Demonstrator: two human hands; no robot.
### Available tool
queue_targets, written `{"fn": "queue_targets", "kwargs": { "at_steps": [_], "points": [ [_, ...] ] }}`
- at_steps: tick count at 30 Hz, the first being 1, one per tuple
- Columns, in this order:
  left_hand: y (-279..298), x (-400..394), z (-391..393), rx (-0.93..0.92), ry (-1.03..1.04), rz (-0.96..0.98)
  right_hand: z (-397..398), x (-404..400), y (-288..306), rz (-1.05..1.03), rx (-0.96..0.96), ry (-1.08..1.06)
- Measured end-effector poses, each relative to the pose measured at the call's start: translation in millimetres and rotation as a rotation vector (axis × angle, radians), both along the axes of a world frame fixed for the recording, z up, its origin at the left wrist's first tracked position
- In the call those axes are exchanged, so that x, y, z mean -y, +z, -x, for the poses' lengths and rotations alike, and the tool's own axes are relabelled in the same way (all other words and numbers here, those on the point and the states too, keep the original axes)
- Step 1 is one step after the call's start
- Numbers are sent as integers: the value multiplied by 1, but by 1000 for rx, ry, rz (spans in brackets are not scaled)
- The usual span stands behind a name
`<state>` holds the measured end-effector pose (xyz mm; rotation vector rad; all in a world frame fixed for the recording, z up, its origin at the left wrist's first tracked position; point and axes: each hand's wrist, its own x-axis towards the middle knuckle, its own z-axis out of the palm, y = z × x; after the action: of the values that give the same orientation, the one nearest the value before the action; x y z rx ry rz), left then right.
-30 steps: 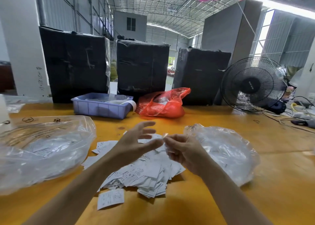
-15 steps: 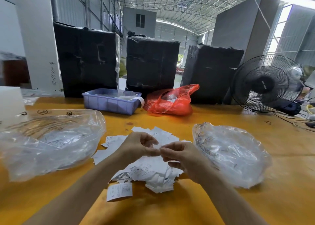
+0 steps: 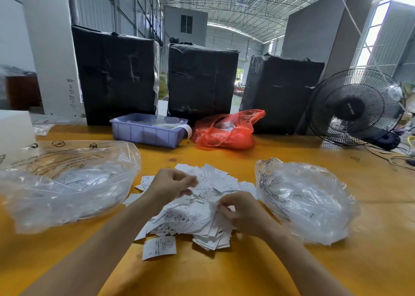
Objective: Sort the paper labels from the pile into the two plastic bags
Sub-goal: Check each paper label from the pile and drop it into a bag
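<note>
Two hands are over the pile of paper labels [image 3: 202, 208], which sits in the middle of the yellow table [image 3: 224, 273], spread too thick to count. One label [image 3: 159, 248] lies on its own at the pile's six o'clock edge. The left hand [image 3: 173, 183] hovers at the pile's eleven o'clock, fingers curled in toward the thumb; whether it has a label pinched, I cannot tell. The right hand [image 3: 242, 215] is down at the pile's four o'clock, fingertips curled into the papers and touching them; a firm hold on any single label cannot be made out.

Two clear plastic bags flank the pile: the left bag [image 3: 67, 183] at nine o'clock, larger, with labels showing through it, and the right bag [image 3: 307, 201] at three o'clock, crumpled, just beside the pile.

Further back, at twelve o'clock, one blue tray [image 3: 148, 134] and one red bag [image 3: 226, 132] sit side by side. Behind them stand three black-wrapped boxes [image 3: 202, 80] in a row. One black fan [image 3: 354, 109] stands at two o'clock, with cables at the table's right edge. The room is a big shed with a metal truss roof [image 3: 224, 1] and corrugated walls.
</note>
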<state>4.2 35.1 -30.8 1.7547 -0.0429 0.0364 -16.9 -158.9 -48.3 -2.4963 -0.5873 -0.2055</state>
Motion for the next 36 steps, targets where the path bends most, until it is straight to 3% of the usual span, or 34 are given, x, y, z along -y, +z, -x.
{"fn": "queue_targets", "kwargs": {
  "at_steps": [2,5,8,16,19,26,36],
  "points": [
    [0,0,0,5,-3,-14,-2,7,7,-362,-77,-85],
    [0,0,1,-13,-10,0,-3,16,17,-904,-399,-42],
    [0,3,2,-24,-20,30,-3,15,19,-1051,-578,17],
    [3,11,6,-110,-68,123,-2,13,15,-1006,-564,61],
    [3,14,6,-152,-83,151,-3,11,14,-948,-482,17],
    [2,13,8,-178,-146,138,-1,11,18,-1033,-224,-33],
    [1,14,7,-165,-149,61,0,6,11,-649,122,-67]
  ]
}}
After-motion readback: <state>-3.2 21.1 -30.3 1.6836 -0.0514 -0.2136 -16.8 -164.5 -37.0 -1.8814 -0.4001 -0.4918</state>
